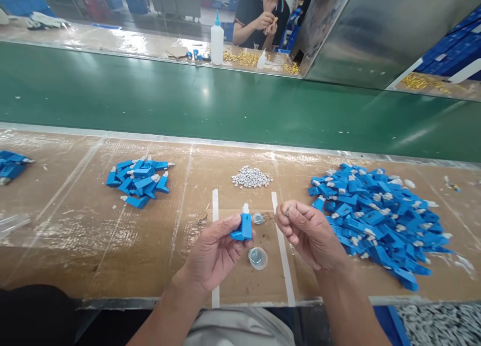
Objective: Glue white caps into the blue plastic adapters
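Brown-covered workbench (124, 266) seen from above, with a green belt (169, 100) behind and, across it, a co-worker (246, 5) in dark clothing. At centre, held above the board between two strips of white tape (284, 268) — a blue part (246, 228), white tip (245, 208) upward, clamped between thumb and fingers of the left hand (218, 253). Opposite, over and beyond the right-hand strip: right hand (310, 233), thumb and fingertips pinched together, apparently on a small bit, mostly hidden and not identifiable. Near the blue part, two small dishes (257, 258); farther back, a pile of pale pebbles (251, 177); to the right, a large heap of blue parts (379, 220); to the left, a smaller heap (141, 178). For good handling, grip the blue part low, leaving the white tip uncovered; keep the small bit at the very fingertips, wrists steady, hands clear of the dishes — and squeeze only lightly.
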Motion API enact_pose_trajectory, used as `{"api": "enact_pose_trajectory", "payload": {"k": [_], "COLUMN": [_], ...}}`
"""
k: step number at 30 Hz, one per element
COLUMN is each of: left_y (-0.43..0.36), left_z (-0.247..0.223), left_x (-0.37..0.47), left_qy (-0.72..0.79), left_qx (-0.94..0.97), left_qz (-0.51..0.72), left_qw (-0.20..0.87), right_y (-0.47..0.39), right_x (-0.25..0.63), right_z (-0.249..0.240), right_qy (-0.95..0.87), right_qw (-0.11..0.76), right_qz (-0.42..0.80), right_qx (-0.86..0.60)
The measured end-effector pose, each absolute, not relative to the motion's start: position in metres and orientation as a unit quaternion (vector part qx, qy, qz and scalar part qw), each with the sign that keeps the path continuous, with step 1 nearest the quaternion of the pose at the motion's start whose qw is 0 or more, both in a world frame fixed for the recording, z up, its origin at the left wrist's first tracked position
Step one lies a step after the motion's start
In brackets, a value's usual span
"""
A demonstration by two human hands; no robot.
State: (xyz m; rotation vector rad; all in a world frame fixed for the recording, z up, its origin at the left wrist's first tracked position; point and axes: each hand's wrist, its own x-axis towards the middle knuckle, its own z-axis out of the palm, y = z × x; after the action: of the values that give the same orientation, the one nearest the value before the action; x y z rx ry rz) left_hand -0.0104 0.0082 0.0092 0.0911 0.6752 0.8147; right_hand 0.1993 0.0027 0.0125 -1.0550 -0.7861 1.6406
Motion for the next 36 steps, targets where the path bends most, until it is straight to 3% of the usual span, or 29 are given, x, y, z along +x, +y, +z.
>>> {"api": "enact_pose_trajectory", "payload": {"k": [8, 17, 36], "left_y": [0.002, -0.002, -0.001], "left_z": [0.013, 0.008, 0.013], "left_x": [0.000, 0.007, 0.010], "left_qy": [0.313, 0.299, 0.311], "left_qx": [0.046, 0.075, 0.159], "left_qz": [0.374, 0.381, 0.357], "left_qw": [0.872, 0.872, 0.866], "right_y": [-0.012, -0.018, -0.030], "right_x": [0.199, 0.197, 0.179], "right_z": [0.012, 0.019, 0.026], "right_qy": [-0.251, -0.244, -0.383], "right_qw": [0.528, 0.507, 0.507], "right_qz": [0.697, 0.703, 0.620], "right_qx": [-0.414, -0.435, -0.461]}}
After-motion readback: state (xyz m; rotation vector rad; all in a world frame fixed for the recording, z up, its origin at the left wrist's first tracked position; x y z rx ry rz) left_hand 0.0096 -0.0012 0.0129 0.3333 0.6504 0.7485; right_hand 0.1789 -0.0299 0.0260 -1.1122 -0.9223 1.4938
